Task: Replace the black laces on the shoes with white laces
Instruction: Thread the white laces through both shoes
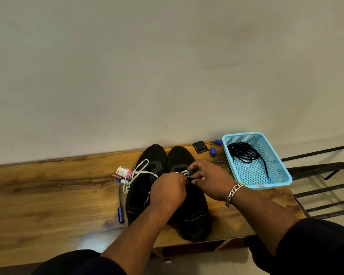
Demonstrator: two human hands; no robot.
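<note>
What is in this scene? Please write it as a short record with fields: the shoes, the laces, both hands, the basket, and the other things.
surface: wooden table
shoes: two black fabric shoes, side by side, left shoe and right shoe
white laces: loose white lace lies on the left shoe; white rows cross the right shoe
left hand: fingers curled at the right shoe's lacing
right hand: pinches the lacing
basket: light blue plastic mesh basket, holds the black laces
other: blue pen, small white bottle
</note>
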